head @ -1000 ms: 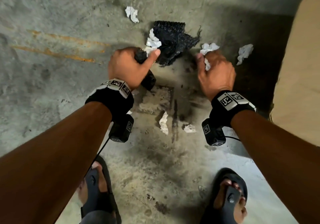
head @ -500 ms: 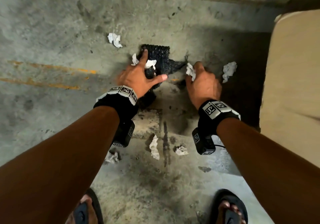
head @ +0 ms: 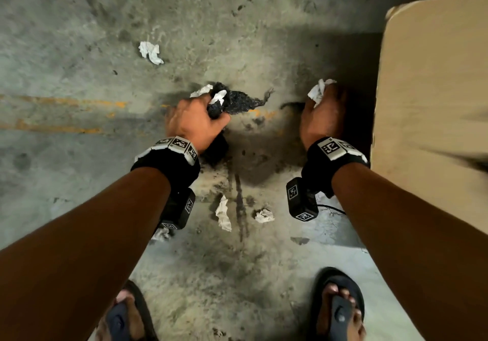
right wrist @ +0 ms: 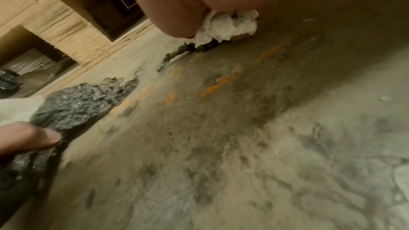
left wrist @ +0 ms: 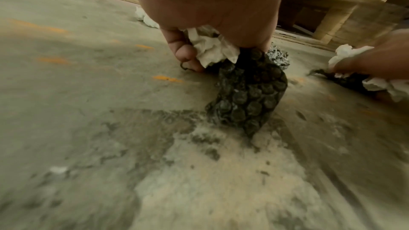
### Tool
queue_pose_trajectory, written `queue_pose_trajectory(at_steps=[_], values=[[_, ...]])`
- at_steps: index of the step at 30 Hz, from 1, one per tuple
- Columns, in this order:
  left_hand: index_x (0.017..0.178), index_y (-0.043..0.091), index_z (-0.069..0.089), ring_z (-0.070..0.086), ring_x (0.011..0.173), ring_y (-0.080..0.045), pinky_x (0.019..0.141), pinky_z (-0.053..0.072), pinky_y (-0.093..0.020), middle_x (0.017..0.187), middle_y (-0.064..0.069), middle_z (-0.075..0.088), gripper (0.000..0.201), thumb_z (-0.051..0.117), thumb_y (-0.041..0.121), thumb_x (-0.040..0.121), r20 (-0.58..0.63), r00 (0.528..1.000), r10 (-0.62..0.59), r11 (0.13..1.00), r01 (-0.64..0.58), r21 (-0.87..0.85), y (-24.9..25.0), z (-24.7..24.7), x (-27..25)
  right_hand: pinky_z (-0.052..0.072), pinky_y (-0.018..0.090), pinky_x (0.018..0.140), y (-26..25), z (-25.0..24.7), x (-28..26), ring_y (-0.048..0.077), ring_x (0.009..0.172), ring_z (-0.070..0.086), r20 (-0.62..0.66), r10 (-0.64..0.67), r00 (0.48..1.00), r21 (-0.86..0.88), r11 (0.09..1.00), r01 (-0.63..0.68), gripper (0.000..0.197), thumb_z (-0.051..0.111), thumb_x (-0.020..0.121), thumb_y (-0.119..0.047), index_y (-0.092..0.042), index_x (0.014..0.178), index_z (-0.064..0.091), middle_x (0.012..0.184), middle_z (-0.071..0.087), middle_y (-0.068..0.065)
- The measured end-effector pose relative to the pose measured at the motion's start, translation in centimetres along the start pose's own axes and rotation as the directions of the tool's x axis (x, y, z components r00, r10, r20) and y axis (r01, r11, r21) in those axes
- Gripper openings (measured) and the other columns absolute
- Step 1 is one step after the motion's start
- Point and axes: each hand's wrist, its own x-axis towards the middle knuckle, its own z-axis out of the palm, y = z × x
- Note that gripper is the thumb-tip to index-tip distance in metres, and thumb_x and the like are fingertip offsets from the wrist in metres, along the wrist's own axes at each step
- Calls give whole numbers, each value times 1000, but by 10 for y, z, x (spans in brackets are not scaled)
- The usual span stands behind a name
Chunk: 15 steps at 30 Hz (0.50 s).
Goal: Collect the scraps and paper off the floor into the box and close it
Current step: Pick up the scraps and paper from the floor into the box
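Observation:
My left hand (head: 196, 123) grips a bunch of black bubble wrap (left wrist: 250, 93) together with crumpled white paper (left wrist: 210, 48); a tail of the wrap (head: 243, 100) trails on the concrete to its right. My right hand (head: 323, 113) holds crumpled white paper (head: 318, 91), seen as a wad (right wrist: 225, 25) under the palm, with a thin dark scrap (right wrist: 177, 53) beneath it on the floor. The cardboard box (head: 433, 82) stands at the right, close beside the right hand. Loose paper scraps lie far left (head: 151, 52) and between my forearms (head: 223, 212), (head: 263, 215).
The floor is stained concrete with orange paint streaks (head: 60, 102). A wooden pallet (left wrist: 332, 6) runs along the far edge. My feet in dark sandals (head: 340, 311) stand at the bottom. Another small paper scrap (head: 161, 233) peeks out under my left wrist.
The left hand's fingers closed round the black bubble wrap and paper, bunching it up. The right hand moved right and took the paper wad near the box. The view shifted forward.

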Motion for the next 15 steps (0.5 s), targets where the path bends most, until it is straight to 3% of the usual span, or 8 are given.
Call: queue_pose_trajectory(at_steps=[5,7,9,12,15], values=[[110,21,65,62,104,-43,87,50,-43,108,-23,68,48,56,56,78,-31,999,-27,999,26,-37,-13,-5,-11,38,39,94,-4,-1,-12,40,115,57,34,-53,998,121,992,48,35,57,88,-14,-2,121,63,122,63,22],[110,18,64,62,103,-42,84,50,-42,108,-23,68,47,57,54,81,-52,998,-28,999,26,-43,-19,-11,-22,47,42,82,-6,-6,-31,41,101,63,86,-123,989,135,985,111,33,56,87,-17,-8,118,62,110,67,21],[111,16,64,64,100,-41,81,51,-42,106,-21,70,48,56,54,83,-71,997,-10,998,6,-58,-27,-17,-36,50,42,73,-8,-14,-56,43,91,66,182,-181,966,117,980,162,37,55,89,-17,-18,126,57,103,70,21],[109,16,65,66,95,-40,78,53,-41,100,-19,72,48,55,54,81,-110,994,6,995,-17,-99,-41,-22,-62,52,42,75,-7,-27,-92,43,92,67,290,-245,925,70,970,235,43,54,92,-19,-22,135,55,110,70,20],[104,16,65,67,89,-39,74,53,-40,95,-18,73,47,54,55,80,-134,991,14,991,-32,-132,-56,-21,-90,52,41,77,3,-39,-125,42,96,65,305,-247,920,76,969,236,35,52,92,-25,-19,125,61,119,65,17]])
